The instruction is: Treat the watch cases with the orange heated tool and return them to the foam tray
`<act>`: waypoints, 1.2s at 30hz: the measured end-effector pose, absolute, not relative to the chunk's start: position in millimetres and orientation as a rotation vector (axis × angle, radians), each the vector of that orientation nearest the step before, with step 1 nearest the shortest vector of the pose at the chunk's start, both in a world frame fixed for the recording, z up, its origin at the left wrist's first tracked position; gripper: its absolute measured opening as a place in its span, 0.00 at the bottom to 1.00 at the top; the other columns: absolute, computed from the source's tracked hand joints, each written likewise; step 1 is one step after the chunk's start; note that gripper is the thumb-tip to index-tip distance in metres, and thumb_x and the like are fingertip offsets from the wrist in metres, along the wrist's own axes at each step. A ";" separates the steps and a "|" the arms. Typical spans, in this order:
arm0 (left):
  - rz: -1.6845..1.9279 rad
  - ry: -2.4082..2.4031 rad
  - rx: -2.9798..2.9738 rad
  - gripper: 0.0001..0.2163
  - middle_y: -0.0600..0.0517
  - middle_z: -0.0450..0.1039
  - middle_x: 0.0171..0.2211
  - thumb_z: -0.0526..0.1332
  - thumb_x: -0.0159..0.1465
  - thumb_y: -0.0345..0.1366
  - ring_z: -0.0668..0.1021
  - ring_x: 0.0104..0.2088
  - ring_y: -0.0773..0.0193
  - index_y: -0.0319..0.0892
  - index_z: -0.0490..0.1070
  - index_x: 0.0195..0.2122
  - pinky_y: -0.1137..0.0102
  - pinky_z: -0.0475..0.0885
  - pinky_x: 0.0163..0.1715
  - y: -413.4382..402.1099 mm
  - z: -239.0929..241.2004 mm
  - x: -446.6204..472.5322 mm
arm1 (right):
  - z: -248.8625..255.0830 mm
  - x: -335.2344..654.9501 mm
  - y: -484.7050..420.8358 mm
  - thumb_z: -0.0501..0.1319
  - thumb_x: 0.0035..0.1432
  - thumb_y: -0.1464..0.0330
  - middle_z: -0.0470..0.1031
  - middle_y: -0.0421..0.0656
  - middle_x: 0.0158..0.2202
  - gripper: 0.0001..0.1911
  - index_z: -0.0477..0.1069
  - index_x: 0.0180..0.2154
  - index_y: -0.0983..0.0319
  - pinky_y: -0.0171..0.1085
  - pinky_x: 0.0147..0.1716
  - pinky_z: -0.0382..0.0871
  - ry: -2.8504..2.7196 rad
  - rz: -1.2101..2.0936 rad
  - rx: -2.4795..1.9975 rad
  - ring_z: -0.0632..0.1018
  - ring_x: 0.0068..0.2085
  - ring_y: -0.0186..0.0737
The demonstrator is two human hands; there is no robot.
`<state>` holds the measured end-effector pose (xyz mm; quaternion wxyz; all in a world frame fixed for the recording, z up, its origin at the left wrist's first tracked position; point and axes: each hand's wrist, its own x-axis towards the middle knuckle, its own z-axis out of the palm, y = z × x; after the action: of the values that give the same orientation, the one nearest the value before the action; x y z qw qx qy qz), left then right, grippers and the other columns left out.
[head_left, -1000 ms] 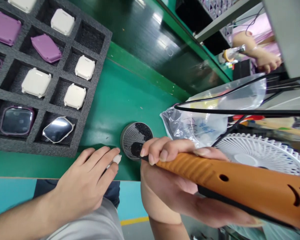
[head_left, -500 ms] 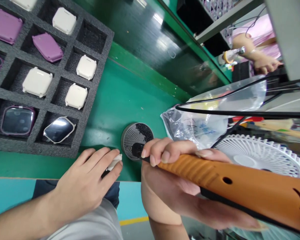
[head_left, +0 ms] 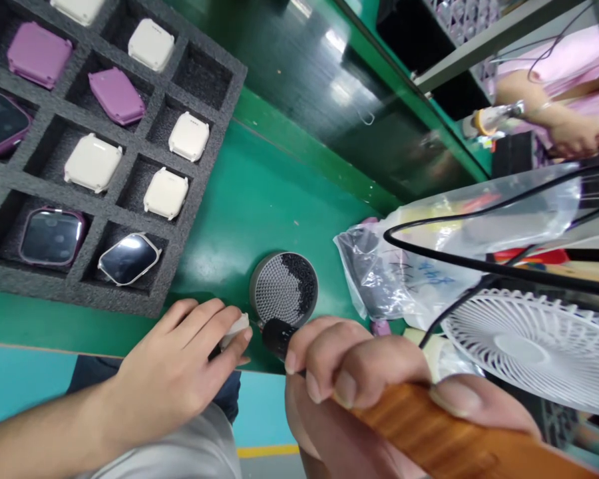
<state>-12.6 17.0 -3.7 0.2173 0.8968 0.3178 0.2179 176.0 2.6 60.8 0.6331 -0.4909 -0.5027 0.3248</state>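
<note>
My left hand [head_left: 174,372] pinches a small white piece [head_left: 237,330], probably a watch case, at the mat's front edge. My right hand [head_left: 354,372] is shut around the orange handle of a tool [head_left: 429,426]. The tool's black round tip [head_left: 278,339] sits just below a round metal tin [head_left: 284,288], close to its rim. The tin holds a grey mesh pad with black bristles. The white piece and the black tip are a short gap apart. Most of the tool's handle runs out of view at the bottom.
A dark foam tray [head_left: 130,296] holds white, purple and glass-faced watch cases [head_left: 92,163] on the green mat [head_left: 259,199]. A plastic bag [head_left: 399,279], black cable [head_left: 479,263] and white fan [head_left: 524,346] lie right. A co-worker's hand [head_left: 584,136] is beyond.
The black tip has come off the pad and now sits lower, by the tin's rim. The orange handle has dropped lower in view, and the whole scene has shifted slightly right.
</note>
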 end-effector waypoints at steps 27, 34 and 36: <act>0.614 0.902 2.480 0.11 0.45 0.76 0.59 0.59 0.73 0.33 0.75 0.56 0.49 0.41 0.77 0.53 0.54 0.68 0.51 18.6 -2.5 -11.1 | 85.7 201.5 22.2 0.53 0.69 0.52 0.69 0.39 0.24 0.19 0.77 0.35 0.52 0.54 0.33 0.76 -1.165 1.343 -1.259 0.76 0.29 0.46; 0.608 0.913 2.468 0.10 0.46 0.76 0.57 0.59 0.73 0.32 0.75 0.55 0.50 0.42 0.77 0.51 0.56 0.69 0.50 20.6 0.7 -11.3 | 69.6 166.3 13.8 0.56 0.70 0.57 0.75 0.37 0.32 0.11 0.71 0.49 0.53 0.47 0.27 0.76 -1.093 0.866 -1.076 0.77 0.28 0.40; 0.585 0.906 2.456 0.11 0.45 0.75 0.58 0.60 0.73 0.34 0.74 0.56 0.49 0.42 0.76 0.53 0.55 0.69 0.50 22.0 0.5 -12.1 | 69.7 157.1 13.9 0.59 0.68 0.51 0.75 0.38 0.33 0.17 0.70 0.50 0.52 0.50 0.29 0.77 -1.042 0.834 -1.115 0.77 0.30 0.41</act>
<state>-12.1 22.0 0.5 0.2276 0.8915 0.3290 0.2125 157.1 13.9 69.7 0.6451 -0.4900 -0.4576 0.3665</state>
